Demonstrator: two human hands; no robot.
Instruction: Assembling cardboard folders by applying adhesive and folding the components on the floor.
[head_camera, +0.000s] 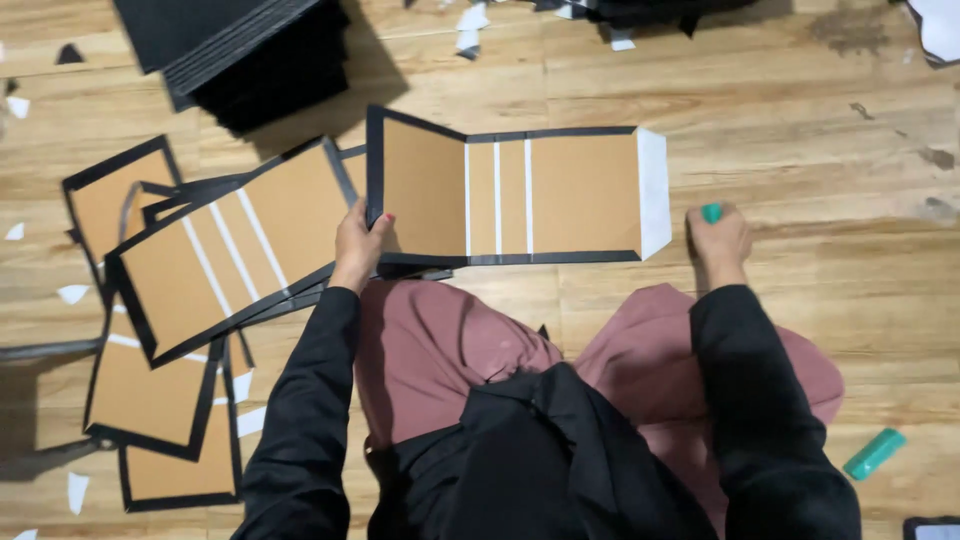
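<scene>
Brown cardboard cover panel with black tape edging, three white hinge strips and a white paper flap at its right end (520, 195), lying flat on the pale wooden plank floor (800, 130) just ahead of the knees. Pinched at its lower left corner by the left hand (358, 245), thumb on the brown face, fingers tucked beneath, closed firmly on the black border. Right hand (718, 242) planted on the floor just beside the white flap, apart from the panel, curled into a fist around a small green glue stick (711, 213) whose tip pokes out above the knuckles.

Judged from the pose: best done by keeping the left pinch low and steady so the hinged sections stay flat and do not fold along the white strips, and by keeping the green tip off the brown face until properly lined up with the flap.

Both forearms in black sleeves reaching forward over pink-clad knees, left wrist bent slightly inward, right wrist straight and bearing down.

To the left, touching the held panel's edge, a fanned pile of similar brown and black cover panels (200, 270). Further up, a stack of black boards (260, 50). Near the right knee, well apart from the hand, a loose green cap (874, 453). White paper scraps (72, 293) scattered about.
</scene>
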